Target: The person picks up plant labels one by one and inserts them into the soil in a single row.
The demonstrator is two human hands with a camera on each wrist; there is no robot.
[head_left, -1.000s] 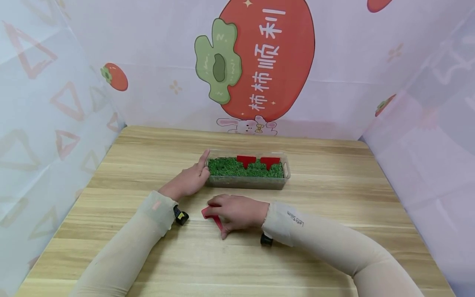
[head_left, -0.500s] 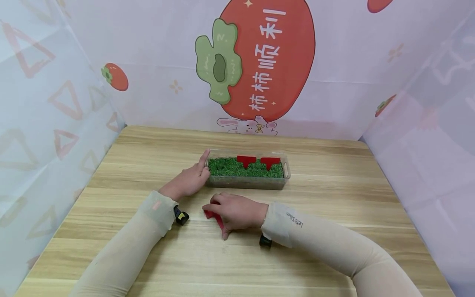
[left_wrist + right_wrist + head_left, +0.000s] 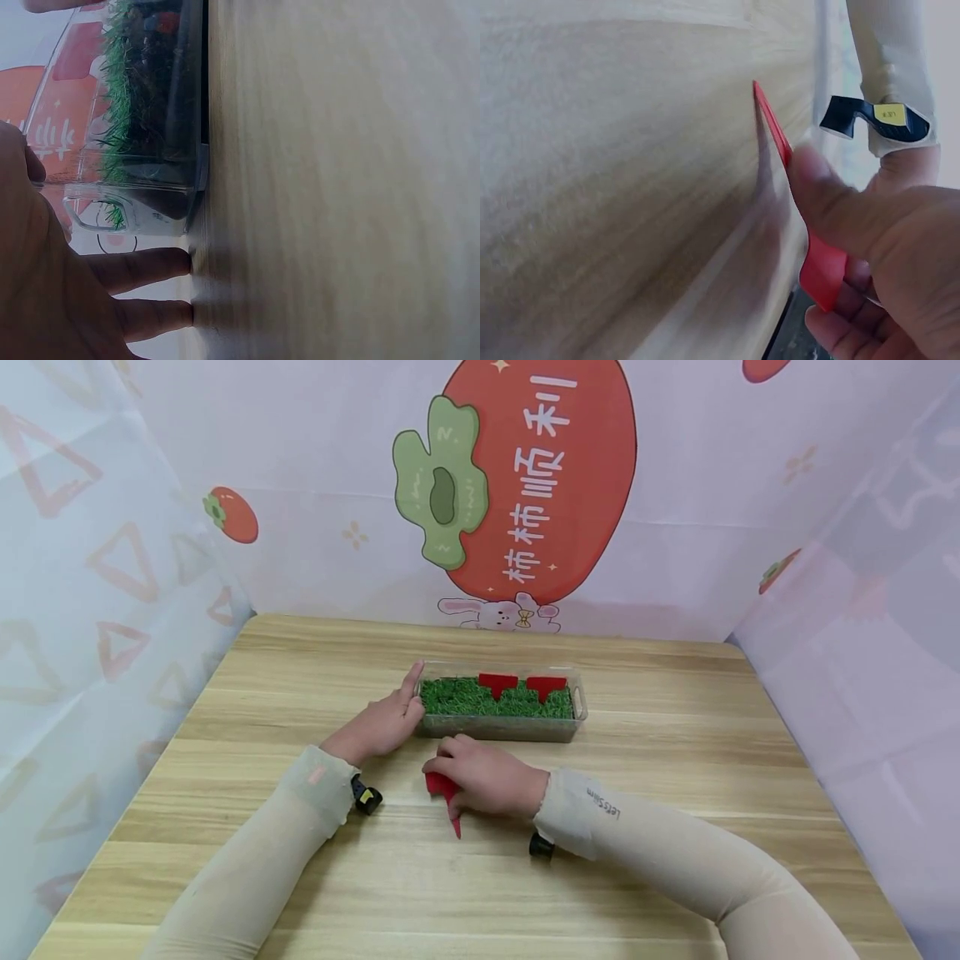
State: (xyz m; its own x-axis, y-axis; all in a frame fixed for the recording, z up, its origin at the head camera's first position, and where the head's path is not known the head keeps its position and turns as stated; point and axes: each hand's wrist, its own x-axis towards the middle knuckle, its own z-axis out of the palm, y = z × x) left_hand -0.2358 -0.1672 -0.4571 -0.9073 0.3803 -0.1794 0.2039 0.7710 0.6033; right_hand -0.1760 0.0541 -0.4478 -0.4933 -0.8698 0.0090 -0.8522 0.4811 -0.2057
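Note:
A clear plastic box (image 3: 495, 731) with green artificial grass stands on the table. Two red T-shaped plant labels, one at the middle (image 3: 498, 683) and one further right (image 3: 546, 687), stick up from the grass. My left hand (image 3: 381, 722) rests against the box's left end, forefinger stretched toward its back corner. In the left wrist view, two straight fingers (image 3: 142, 268) touch the table beside the box's handle hole. Nearer me, my right hand (image 3: 487, 777) pinches another red plant label (image 3: 438, 783) between thumb and fingers. Its pointed tip (image 3: 757, 88) extends past my thumb, toward me.
The wooden table (image 3: 660, 718) carries the box toward its back middle. Patterned white cloth walls (image 3: 315, 560) enclose the back and both sides. A black wrist strap (image 3: 367, 795) sits on my left cuff.
My right hand has shifted slightly away from me and right, turning the red label so that its pointed end shows below the thumb. My left hand and the box have stayed put.

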